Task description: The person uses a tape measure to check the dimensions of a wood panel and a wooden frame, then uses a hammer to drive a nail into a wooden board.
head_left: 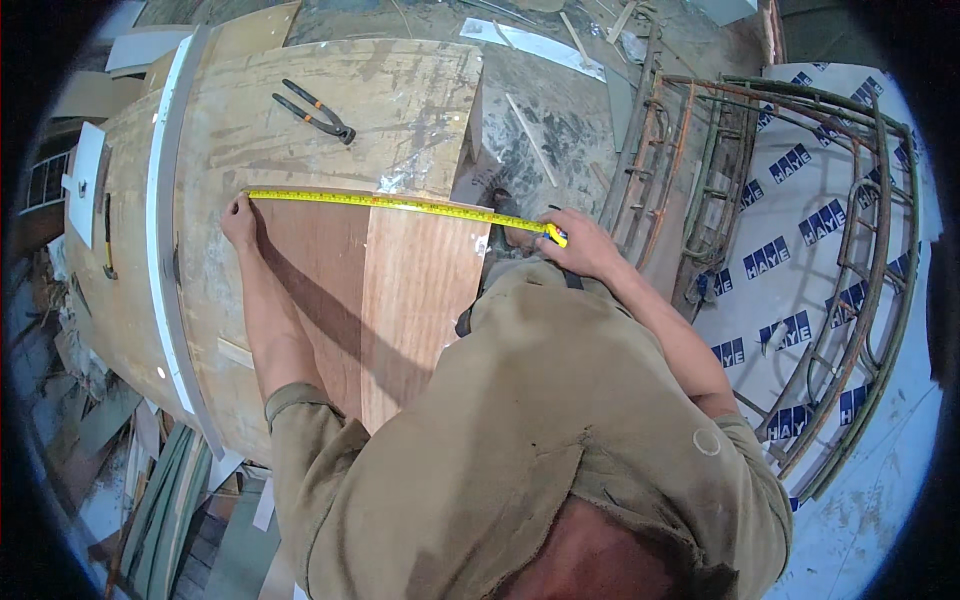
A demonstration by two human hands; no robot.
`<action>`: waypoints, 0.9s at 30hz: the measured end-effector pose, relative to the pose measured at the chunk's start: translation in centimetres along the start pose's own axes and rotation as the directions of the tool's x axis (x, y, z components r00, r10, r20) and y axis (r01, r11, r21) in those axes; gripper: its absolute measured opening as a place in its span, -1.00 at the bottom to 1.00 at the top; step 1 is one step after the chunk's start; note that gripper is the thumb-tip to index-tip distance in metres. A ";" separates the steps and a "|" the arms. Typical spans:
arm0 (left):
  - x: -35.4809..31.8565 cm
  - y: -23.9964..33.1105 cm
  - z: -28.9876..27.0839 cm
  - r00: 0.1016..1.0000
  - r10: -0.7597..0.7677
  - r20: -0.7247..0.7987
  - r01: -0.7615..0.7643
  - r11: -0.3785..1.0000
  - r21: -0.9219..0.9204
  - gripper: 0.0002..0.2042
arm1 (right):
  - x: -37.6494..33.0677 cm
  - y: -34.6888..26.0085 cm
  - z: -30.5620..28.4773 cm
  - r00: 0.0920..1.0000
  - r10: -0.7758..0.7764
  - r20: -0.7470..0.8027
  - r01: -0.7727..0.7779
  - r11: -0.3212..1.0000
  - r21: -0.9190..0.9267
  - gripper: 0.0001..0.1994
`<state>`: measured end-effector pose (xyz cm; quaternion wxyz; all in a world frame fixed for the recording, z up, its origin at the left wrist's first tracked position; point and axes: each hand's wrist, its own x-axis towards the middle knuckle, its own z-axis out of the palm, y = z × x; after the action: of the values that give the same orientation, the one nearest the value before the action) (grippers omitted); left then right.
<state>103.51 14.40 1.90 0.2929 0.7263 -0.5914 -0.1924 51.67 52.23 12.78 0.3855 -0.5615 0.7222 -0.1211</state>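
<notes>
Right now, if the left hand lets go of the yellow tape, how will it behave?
The tape looks like a thin springy blade, so it would likely snap back toward the case under the right hand. Freed by the left hand, it may buckle or slide on the smooth reddish board.

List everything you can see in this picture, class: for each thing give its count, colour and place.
Tape measure: one, yellow, stretched across the far edge of the reddish board.
Board: one, reddish-brown wood, lying on the workbench.
Workbench: one, pale scuffed wood, left and centre.
Pliers: one pair, dark handles, far part of the workbench.
Metal frames: several, rusty and greenish, on printed white sheeting at right.
Left hand: pins the tape's end on the board.
Right hand: grips the tape's case off the board's right edge.
</notes>
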 end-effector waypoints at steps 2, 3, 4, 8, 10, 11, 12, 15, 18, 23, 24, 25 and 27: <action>0.2 -0.2 0.1 1.000 -0.001 -0.007 0.002 1.000 0.016 -0.64 | 0.0 0.0 -0.1 1.000 -0.006 -0.003 0.006 1.000 0.006 -0.63; 0.2 -0.3 0.2 1.000 -0.006 -0.004 0.006 1.000 0.007 -0.64 | 0.0 -0.1 -0.1 1.000 0.000 0.000 0.000 1.000 0.002 -0.63; 0.3 -0.3 0.3 1.000 -0.011 -0.001 0.011 1.000 -0.001 -0.64 | 0.0 -0.1 -0.2 1.000 0.005 0.003 -0.005 1.000 -0.002 -0.63; 0.5 -0.3 0.7 0.999 -0.053 0.005 0.053 0.999 0.012 -0.64 | 0.0 0.1 0.0 0.999 0.044 0.015 -0.044 0.999 -0.027 -0.62; 0.9 -1.8 -1.1 0.999 0.032 -0.033 -0.030 0.997 0.073 -0.66 | 0.2 -0.3 -0.1 1.000 0.016 0.027 -0.015 0.999 -0.031 -0.61; 0.6 -1.7 -0.7 0.999 0.030 -0.030 -0.028 0.997 0.072 -0.66 | 0.2 -0.2 0.0 0.999 0.019 0.028 -0.018 0.999 -0.032 -0.61; 0.4 -0.9 0.1 0.999 0.050 0.006 -0.050 0.998 0.022 -0.66 | 0.1 0.1 0.1 1.000 0.018 0.013 -0.018 1.000 -0.020 -0.61; 0.0 -0.2 0.8 0.999 0.033 0.029 -0.032 0.999 -0.034 -0.66 | 0.0 -0.2 -0.1 1.000 0.014 -0.004 -0.014 1.000 -0.001 -0.61; -0.2 -0.2 1.3 0.999 0.011 0.034 -0.009 0.998 -0.067 -0.67 | 0.0 0.0 -0.1 1.000 0.020 -0.020 -0.020 1.000 0.007 -0.62; 0.8 -1.8 0.2 0.999 0.044 0.004 -0.043 0.999 -0.022 -0.69 | 0.3 0.2 0.0 1.000 -0.008 -0.003 0.008 1.000 0.002 -0.63; 0.6 -1.9 0.3 1.000 0.023 0.008 -0.023 0.999 -0.024 -0.68 | 0.3 0.2 0.0 1.000 -0.016 -0.005 0.016 1.000 0.010 -0.63; 0.4 -2.0 0.2 1.000 0.003 0.010 -0.002 1.000 -0.026 -0.68 | 0.3 0.2 0.0 1.000 -0.027 -0.007 0.027 0.999 0.019 -0.62; -0.1 -0.9 0.9 1.000 0.022 0.010 -0.022 1.000 -0.023 -0.68 | 0.3 0.6 -0.1 1.000 -0.012 0.012 0.011 1.000 0.018 -0.61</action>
<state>103.57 14.42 0.62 0.3001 0.7155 -0.5985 -0.1996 51.14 52.10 12.38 0.3940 -0.5630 0.7155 -0.1262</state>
